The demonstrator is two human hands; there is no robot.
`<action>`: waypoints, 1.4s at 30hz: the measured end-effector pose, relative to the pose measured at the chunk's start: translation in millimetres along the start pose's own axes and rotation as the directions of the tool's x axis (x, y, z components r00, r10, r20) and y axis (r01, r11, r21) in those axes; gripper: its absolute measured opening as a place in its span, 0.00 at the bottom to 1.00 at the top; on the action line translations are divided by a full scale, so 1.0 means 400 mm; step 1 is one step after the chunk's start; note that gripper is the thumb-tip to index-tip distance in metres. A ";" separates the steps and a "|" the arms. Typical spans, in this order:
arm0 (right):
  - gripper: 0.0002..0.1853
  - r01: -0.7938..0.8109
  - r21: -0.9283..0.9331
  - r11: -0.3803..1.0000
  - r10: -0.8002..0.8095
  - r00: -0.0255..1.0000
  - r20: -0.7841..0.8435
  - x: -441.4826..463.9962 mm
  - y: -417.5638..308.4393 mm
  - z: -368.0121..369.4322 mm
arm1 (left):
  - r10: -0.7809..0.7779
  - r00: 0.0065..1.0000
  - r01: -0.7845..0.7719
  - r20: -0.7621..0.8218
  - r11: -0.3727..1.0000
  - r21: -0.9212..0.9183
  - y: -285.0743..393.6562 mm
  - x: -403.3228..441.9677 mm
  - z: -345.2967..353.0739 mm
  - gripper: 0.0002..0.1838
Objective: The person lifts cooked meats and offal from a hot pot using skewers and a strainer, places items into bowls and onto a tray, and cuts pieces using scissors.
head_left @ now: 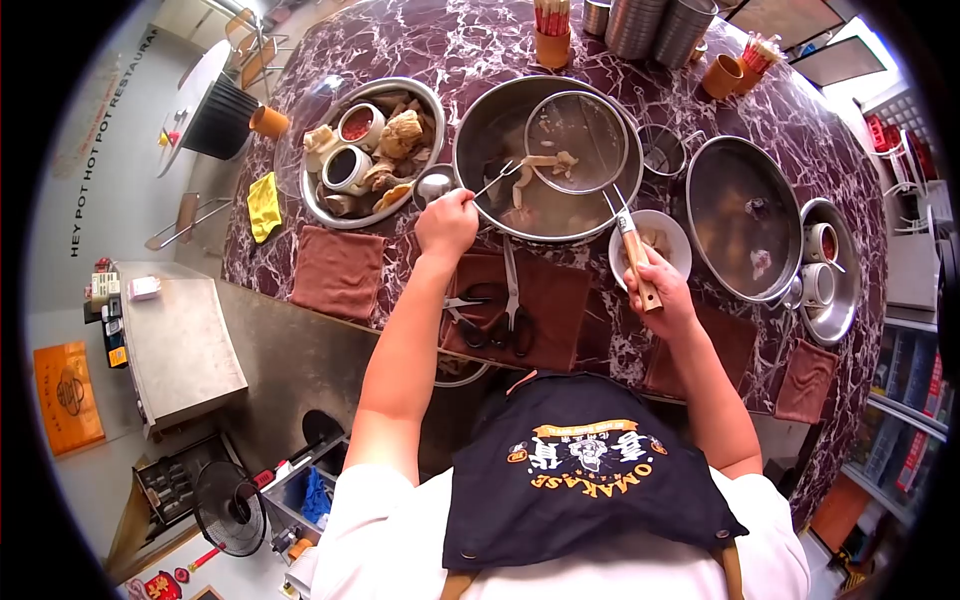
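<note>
My left hand [447, 222] is closed on a thin metal fork [493, 181], whose tip reaches over the large round pot [457, 180]. Near that tip, pale strips of food [524, 180] lie in the pot, partly over the edge of a round mesh strainer [577, 110]. A shiny metal ladle bowl [435, 183] sits just above my left hand. My right hand [664, 292] grips a two-pronged fork [633, 247] by its wooden handle, prongs pointing at the pot's rim. Behind it stands a white bowl [678, 232] with some food inside.
Black-handled scissors [510, 310] lie on a brown cloth [560, 300]. At left is a metal tray [434, 150] of food and sauce cups; at right, a second pot [750, 165] and a metal basin [838, 320] with cups. Cylindrical tins [632, 28] stand at the back.
</note>
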State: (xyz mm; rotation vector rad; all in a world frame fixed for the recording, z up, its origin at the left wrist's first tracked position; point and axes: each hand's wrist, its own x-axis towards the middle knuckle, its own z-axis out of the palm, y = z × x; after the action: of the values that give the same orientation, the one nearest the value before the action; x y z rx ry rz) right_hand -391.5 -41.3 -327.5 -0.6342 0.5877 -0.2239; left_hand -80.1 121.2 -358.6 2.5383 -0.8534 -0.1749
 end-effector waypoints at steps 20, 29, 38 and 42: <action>0.31 0.052 0.059 0.997 -0.051 0.999 -0.006 -0.054 -0.015 0.039 | -0.194 0.980 0.143 0.048 0.515 -0.845 -0.041 -0.017 0.154 0.09; 0.30 0.117 0.009 0.993 -0.116 0.991 -0.074 -0.007 -0.002 0.047 | -0.187 0.975 -0.004 -0.118 0.520 -0.854 -0.106 0.185 -0.059 0.08; 0.33 0.128 -0.083 0.988 -0.140 0.976 -0.165 -0.056 0.060 0.063 | -0.193 0.946 0.141 -0.261 0.969 -0.205 -0.331 0.553 -0.150 0.16; 0.33 0.103 -0.261 0.960 -0.178 0.943 -0.282 -0.087 0.073 0.088 | -0.311 0.947 0.254 0.083 0.880 0.401 -0.382 0.649 -0.155 0.17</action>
State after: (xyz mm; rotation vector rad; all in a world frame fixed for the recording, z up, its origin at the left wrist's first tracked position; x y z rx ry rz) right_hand -398.9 12.0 -307.0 -0.8898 0.8752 -0.3931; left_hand 226.6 97.0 -367.2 3.0522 -0.6059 -0.3141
